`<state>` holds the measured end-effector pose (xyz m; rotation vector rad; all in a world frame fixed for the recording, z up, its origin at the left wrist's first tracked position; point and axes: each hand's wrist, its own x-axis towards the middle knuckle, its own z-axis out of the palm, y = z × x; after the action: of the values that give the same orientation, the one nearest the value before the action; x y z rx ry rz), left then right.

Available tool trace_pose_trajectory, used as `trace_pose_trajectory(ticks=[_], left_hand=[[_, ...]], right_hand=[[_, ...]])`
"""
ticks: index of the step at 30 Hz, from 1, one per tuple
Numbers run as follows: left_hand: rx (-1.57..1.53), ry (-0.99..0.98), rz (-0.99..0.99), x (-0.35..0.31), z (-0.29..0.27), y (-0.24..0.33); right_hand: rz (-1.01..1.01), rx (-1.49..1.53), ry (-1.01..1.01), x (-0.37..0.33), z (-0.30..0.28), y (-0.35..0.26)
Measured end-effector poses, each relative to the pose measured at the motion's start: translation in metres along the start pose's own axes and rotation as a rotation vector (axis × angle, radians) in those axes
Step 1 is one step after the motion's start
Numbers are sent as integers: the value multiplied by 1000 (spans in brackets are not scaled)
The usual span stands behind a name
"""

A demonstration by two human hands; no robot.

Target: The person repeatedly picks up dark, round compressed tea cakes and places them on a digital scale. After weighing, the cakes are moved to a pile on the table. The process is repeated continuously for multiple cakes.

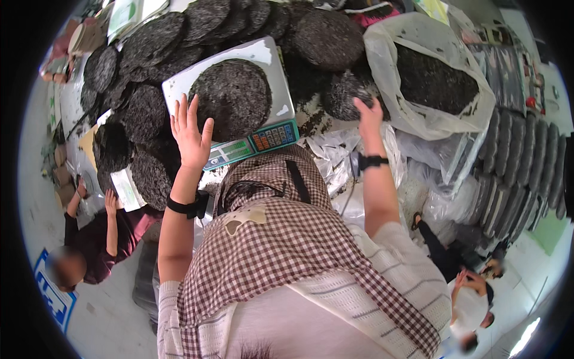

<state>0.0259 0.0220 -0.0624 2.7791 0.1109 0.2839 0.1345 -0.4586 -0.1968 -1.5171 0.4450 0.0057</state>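
Note:
A dark, round, flat cake that looks like dried seaweed (pixel 234 99) lies on the white pan of a digital scale (pixel 280 99). At the cake's left edge is my left hand (pixel 192 136), its fingers spread and holding nothing. My right hand (pixel 369 115), right of the scale, is closed at the right edge of a smaller dark clump of the same flaky stuff (pixel 345 94); some of its fingers are hidden. The scale's keypad (pixel 274 137) and lit display face me along the near edge.
Many more dark round cakes (pixel 152 39) are piled behind and left of the scale. A clear plastic bag (pixel 382 57) with dark loose flakes stands at right. Stacked dark packs (pixel 508 146) are farther right. One person (pixel 113 239) is at left; other people sit at lower right.

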Motion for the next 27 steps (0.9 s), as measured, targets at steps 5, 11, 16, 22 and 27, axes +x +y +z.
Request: trace_pose_trajectory(ticks=[5,11,16,22,27], left_hand=[[-324,187,0,31,-22,39],[-50,174,-160,56,56,36],[302,41,-139,48,83,20],[72,149,-203,50,70,31],[-219,340,-115,48,19,26]], right_hand=[[122,502,-295,-66,106,-136],[-93,-265,-484,-113,258,-106],[-853,-282,-687,-145,261,-114],[-662,-341,-103,-105,166,-173],[-547,-575,-290,-10,74,-96]])
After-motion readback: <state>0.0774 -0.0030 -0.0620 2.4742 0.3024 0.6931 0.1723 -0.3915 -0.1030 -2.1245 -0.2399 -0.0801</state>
